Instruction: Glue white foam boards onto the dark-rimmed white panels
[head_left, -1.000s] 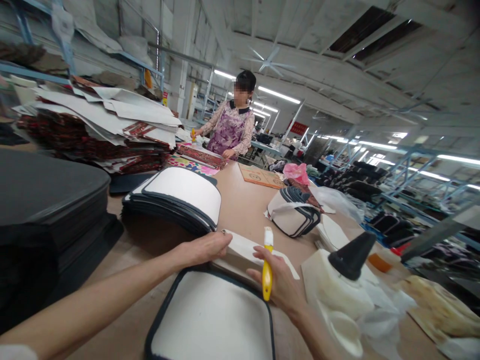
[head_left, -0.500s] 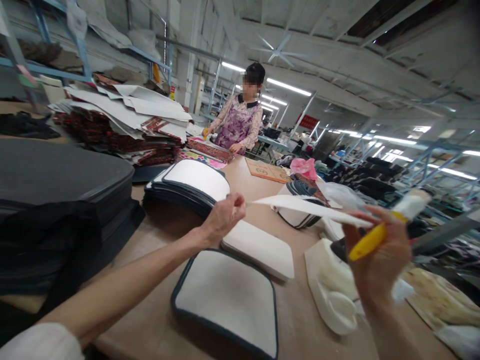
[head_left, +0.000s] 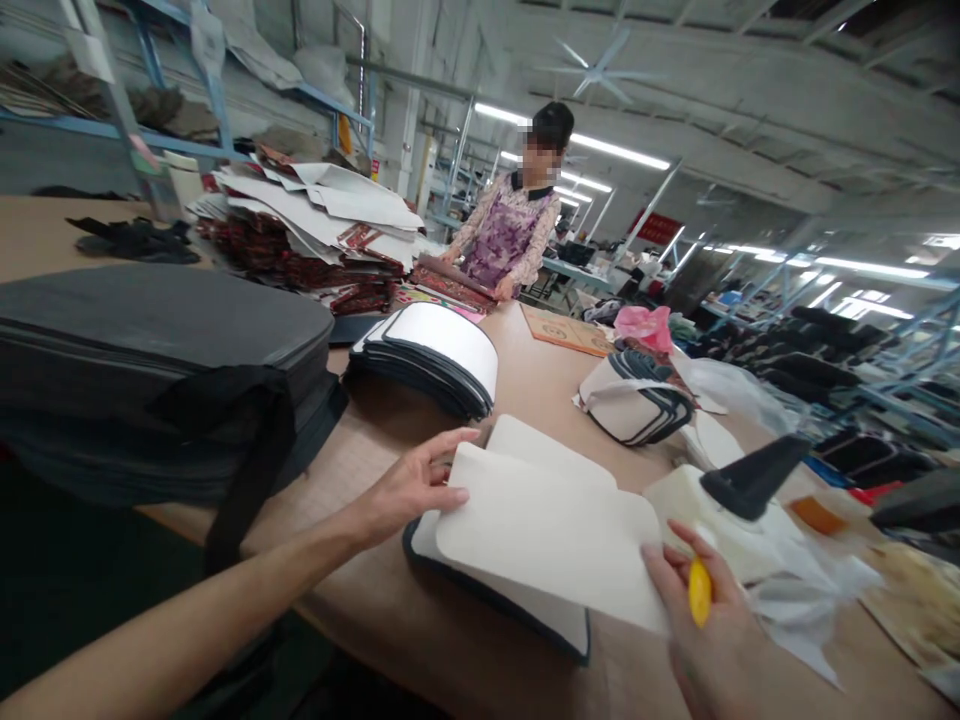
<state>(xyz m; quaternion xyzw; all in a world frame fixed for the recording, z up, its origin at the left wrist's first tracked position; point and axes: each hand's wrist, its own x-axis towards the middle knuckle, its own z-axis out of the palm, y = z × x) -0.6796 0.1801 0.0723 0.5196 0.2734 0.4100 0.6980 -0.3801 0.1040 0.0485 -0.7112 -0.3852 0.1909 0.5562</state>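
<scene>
A white sheet with rounded corners (head_left: 547, 530) is held between my two hands, tilted over a dark-edged white panel (head_left: 517, 600) lying on the table. My left hand (head_left: 409, 490) pinches its left edge, thumb on top. At the right edge, my right hand (head_left: 705, 590) grips the sheet and also keeps a yellow-handled tool (head_left: 700, 592) in its fingers; the tool's far end is hidden. Just behind the held sheet lies a stack of similar white sheets (head_left: 551, 450), partly covered by it.
Curved dark-edged white panels (head_left: 427, 350) are stacked beyond my left hand. A thick dark pile (head_left: 150, 330) fills the left. To the right are a bundle of panels (head_left: 630, 395) and a whitish container (head_left: 694, 520) with a black cone-shaped part. A co-worker (head_left: 517, 220) stands across the table.
The sheet, raised and seen nearly edge-on before, now lies lower and flatter over the dark-edged panel. Both hands have come down, and my left hand holds its left edge. The view has shifted.
</scene>
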